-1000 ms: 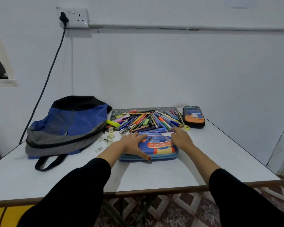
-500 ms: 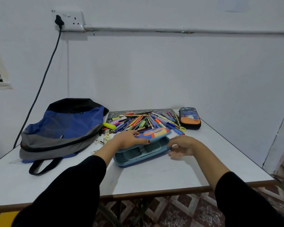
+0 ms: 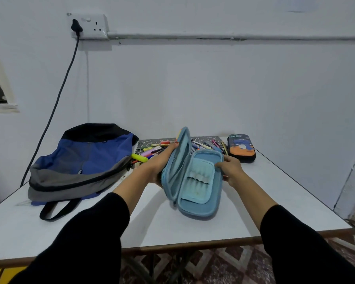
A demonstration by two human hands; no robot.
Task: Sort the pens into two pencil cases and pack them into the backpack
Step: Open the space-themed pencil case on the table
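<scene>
While left hand [image 3: 160, 160] grips the lid [image 3: 179, 158] and right hand [image 3: 231, 169] pinches the base rim, case [image 3: 197, 189] stands open, empty, mid-desk [image 3: 254, 212]. I'd lay it flat, lid fully back, close before the pens [image 3: 205, 145] at the back edge, so both hands free.

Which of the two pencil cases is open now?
The light blue case, held by left hand and right hand, lid raised, pen loops showing. The dark orange-printed case lies closed, far right.
</scene>
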